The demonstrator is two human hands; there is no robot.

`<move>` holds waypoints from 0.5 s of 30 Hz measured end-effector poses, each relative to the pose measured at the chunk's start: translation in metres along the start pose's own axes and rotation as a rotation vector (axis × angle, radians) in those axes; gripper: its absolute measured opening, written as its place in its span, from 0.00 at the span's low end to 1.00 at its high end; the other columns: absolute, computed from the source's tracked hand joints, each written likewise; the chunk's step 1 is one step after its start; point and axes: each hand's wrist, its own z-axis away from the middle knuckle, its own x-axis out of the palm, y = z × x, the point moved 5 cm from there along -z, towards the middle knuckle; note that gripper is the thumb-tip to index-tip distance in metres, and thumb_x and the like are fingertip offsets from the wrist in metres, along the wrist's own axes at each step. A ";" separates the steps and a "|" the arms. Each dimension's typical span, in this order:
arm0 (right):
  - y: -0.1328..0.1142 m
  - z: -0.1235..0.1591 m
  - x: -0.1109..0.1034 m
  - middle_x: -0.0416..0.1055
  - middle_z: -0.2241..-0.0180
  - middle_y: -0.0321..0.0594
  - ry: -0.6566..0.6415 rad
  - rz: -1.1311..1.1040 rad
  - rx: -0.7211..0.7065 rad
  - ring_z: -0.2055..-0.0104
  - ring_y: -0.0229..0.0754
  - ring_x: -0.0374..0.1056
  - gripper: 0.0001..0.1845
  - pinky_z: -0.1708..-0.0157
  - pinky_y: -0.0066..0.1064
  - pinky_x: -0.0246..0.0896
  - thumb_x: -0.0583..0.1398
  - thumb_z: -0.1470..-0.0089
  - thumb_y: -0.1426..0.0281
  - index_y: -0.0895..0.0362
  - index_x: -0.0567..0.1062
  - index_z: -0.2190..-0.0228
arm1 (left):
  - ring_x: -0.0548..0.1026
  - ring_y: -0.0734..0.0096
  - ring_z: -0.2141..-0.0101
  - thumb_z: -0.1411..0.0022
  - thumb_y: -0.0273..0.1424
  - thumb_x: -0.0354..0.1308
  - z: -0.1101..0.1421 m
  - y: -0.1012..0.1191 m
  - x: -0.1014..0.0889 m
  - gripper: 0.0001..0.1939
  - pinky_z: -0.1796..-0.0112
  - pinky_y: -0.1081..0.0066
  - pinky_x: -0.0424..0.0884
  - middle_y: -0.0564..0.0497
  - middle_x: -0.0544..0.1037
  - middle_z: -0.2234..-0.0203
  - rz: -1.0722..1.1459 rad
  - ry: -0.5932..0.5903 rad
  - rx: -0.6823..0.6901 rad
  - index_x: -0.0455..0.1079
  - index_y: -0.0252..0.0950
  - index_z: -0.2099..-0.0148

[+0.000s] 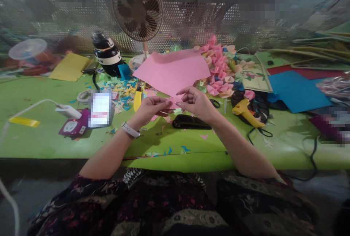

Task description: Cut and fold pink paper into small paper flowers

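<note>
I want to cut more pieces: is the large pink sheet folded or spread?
Spread: the large pink sheet shows one broad, open face.

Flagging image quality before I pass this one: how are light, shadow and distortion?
Head view: phone screen glaringly bright and pixelated; soft shadows beneath left hand and right hand; green table's near edge looks bowed; picture borders smeared.

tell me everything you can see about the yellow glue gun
The glue gun is yellow, with a smooth, plastic-looking body and a handle angling toward the near right. It lies on its side on a dark, round object, right of both hands and touched by neither. A pink paper piece sits just beyond it, and a black cord loops near its handle. Its nozzle tip is too blurred to describe.
</note>
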 end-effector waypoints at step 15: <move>0.000 -0.001 0.000 0.67 0.75 0.30 0.009 -0.020 0.016 0.73 0.34 0.66 0.19 0.71 0.30 0.65 0.68 0.51 0.63 0.56 0.70 0.61 | 0.83 0.67 0.69 0.48 0.35 0.72 0.000 0.000 -0.001 0.14 0.67 0.70 0.79 0.47 0.83 0.71 -0.004 0.004 0.007 0.77 0.32 0.64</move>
